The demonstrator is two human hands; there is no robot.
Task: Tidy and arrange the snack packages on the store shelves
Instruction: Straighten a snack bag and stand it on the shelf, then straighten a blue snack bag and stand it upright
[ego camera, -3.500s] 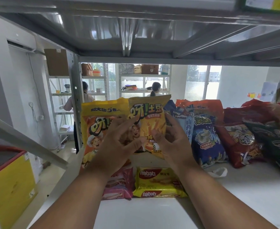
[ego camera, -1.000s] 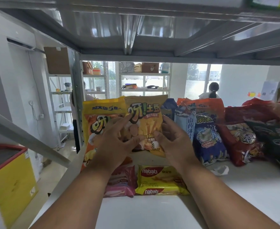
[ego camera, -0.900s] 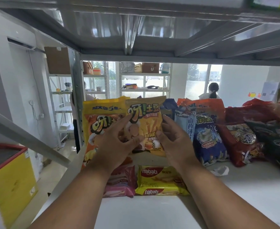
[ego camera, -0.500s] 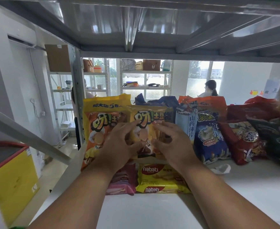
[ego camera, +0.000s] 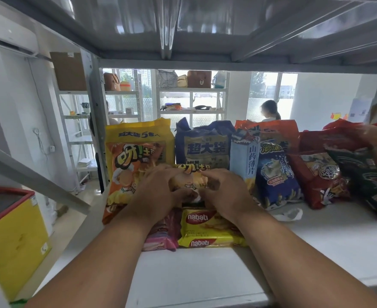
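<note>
Yellow small chip bag (ego camera: 191, 180) now lowered from upright; both hands' fingers (ego camera: 161, 185) curl round it, settling it above the nabati wafers (ego camera: 205, 227).

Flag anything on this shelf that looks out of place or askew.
A crumpled white scrap lies loose on the shelf before the dark blue bag. The red bag and those right of it slump sideways, while the big yellow bag stands upright.

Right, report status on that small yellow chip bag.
Left hand and right hand both grip small yellow chip bag. Bag low, above Nabati wafer pack. Big yellow multipack close left, blue bag behind.
</note>
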